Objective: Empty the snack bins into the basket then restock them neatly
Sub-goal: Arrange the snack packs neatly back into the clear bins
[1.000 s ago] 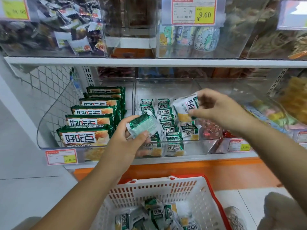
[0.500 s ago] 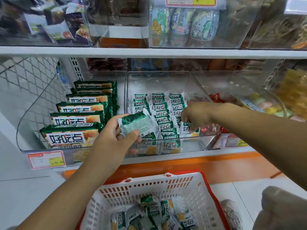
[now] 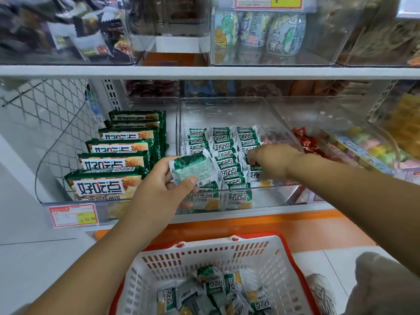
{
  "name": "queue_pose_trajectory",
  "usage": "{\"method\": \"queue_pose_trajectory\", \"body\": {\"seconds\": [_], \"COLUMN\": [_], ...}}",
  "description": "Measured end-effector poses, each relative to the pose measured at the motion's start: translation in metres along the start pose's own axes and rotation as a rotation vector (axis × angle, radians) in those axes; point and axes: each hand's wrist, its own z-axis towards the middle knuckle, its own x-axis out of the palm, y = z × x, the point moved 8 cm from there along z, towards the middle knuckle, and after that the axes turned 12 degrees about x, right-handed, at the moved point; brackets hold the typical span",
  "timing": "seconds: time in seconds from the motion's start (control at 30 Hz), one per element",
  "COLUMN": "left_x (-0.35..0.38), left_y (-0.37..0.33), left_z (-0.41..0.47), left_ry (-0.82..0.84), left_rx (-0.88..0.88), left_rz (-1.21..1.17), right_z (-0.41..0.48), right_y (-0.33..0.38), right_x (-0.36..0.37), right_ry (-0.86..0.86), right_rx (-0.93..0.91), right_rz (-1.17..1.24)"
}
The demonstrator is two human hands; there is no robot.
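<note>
Far left, a red and yellow tag hangs on the shelf edge. Above it, large packs stand upright in a file, front to back, in the left compartment.

The left hand is raised in front of the shelf, just before the clear bin. It grips one small packet with the printed back facing the camera. The thumb lies across the near lower edge and the fingers are curled behind. The packet is clear of the bin and touches no other stock.

Inside the bin, small green and white packets stand in three rows, overlapping front to back. The left and middle rows reach the front wall. The rear of the bin is bare.

Below the shelf, a white basket with a red rim holds loose packets in a disordered heap.

The right hand reaches into the bin over the right row. Its fingers are bent down, held together, with the tips at the top edge of a packet in that row. Whether they pinch it or merely press on it cannot be told.

Red wrapped sweets lie in the next compartment, right of the bin.
</note>
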Motion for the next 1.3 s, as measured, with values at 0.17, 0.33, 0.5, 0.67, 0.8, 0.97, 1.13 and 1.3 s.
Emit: {"method": "queue_pose_trajectory", "body": {"seconds": [0.17,0.33,0.5,0.67,0.8,0.97,1.13,1.3], "left_x": [0.002,0.016,0.033,0.037,0.036,0.029,0.040,0.038], "left_y": [-0.005,-0.015,-0.020,-0.021,-0.023,-0.037,-0.030,-0.027], "left_z": [-0.001,-0.005,-0.009,-0.014,-0.014,-0.013,-0.017,-0.016], "left_ry": [0.005,0.074,0.157,0.191,0.152,0.115,0.207,0.143], "left_rx": [-0.028,-0.062,-0.051,-0.085,-0.004,0.162,0.111,0.070], "left_rz": [-0.080,-0.190,-0.207,-0.216,-0.123,0.054,-0.147,-0.124], "right_z": [-0.025,-0.078,-0.093,-0.107,-0.114,-0.118,-0.113,-0.113], "right_y": [-0.012,0.026,0.047,0.043,0.046,0.049,0.045,0.042], "right_x": [-0.031,-0.047,-0.051,-0.043,-0.037,-0.024,-0.026,-0.030], "right_ry": [-0.125,0.118,0.034,-0.017,0.080,0.343,0.286,0.202], "right_rx": [0.086,-0.102,-0.144,-0.091,-0.074,0.012,0.001,-0.045], "right_rz": [0.468,1.384,1.423,1.467,1.531,1.801,1.947,1.871]}}
